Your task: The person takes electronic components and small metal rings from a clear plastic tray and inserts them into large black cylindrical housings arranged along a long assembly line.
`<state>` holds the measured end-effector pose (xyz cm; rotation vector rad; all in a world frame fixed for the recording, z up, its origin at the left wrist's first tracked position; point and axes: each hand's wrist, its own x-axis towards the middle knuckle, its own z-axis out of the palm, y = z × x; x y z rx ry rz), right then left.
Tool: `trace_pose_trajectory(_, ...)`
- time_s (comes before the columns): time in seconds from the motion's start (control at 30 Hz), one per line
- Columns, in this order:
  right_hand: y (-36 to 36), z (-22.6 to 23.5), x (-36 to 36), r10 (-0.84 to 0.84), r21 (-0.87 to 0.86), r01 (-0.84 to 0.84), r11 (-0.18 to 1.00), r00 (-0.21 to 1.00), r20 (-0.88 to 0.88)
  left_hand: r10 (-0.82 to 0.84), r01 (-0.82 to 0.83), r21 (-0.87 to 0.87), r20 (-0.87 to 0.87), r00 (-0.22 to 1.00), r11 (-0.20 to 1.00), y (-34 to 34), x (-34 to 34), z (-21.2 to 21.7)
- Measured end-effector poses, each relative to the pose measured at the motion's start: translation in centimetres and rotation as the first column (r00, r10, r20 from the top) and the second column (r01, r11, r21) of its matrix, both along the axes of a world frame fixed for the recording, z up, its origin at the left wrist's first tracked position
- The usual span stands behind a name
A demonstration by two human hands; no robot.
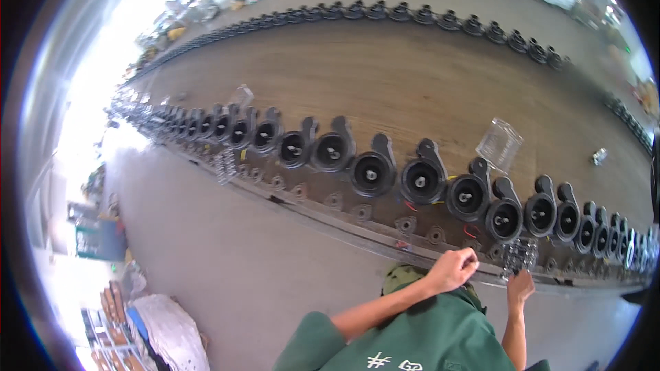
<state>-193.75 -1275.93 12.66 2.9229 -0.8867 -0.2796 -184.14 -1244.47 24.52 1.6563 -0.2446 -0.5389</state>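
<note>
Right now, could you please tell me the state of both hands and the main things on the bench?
Left hand: fingers curled; grasp unclear.
Right hand: fingers curled, beside the parts tray; contact unclear.
Parts tray: holding small shiny pieces.
Near black housings: lined up, round openings facing up.
Flat round pieces: lying along the near edge.
Clear tray: lying beyond the near housings; contents unclear.
Far black parts: lined up.

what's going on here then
A person in a green shirt stands at a long table lined with black round housings. Their right hand is at a clear tray of small parts; the left hand is curled near the table's edge. Whether either holds anything is unclear.
</note>
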Motion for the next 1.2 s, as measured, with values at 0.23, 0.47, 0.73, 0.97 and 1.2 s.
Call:
trace_pose_trajectory(0.23,-1.0,1.5,-0.7,-0.146,0.203,0.134,0.970,0.988,0.042,-0.160,0.157,-0.029,-0.205,0.966,0.987,1.0,1.7,-3.1)
trace_pose_trajectory(0.47,-1.7,0.5,0.5,-0.098,0.183,0.084,0.980,0.993,0.066,-0.240,0.193,-0.144,-0.521,0.819,0.971,-3.2,2.3,-4.9)
trace_pose_trajectory(0.73,-6.2,0.9,-1.8,-0.019,0.377,-0.135,0.916,0.926,0.377,-0.217,0.123,-0.188,-0.654,0.725,0.975,-16.9,-1.9,-11.0)
trace_pose_trajectory(0.97,-10.5,2.9,-2.0,0.076,0.455,-0.389,0.801,0.820,0.567,-0.027,-0.262,-0.244,-0.776,0.630,0.934,-27.8,-6.1,-13.5)
trace_pose_trajectory(1.2,-14.9,8.1,-2.8,0.254,0.465,-0.652,0.599,0.705,0.662,-0.194,-0.334,-0.496,-0.743,0.640,0.802,-29.9,-7.0,-8.4)
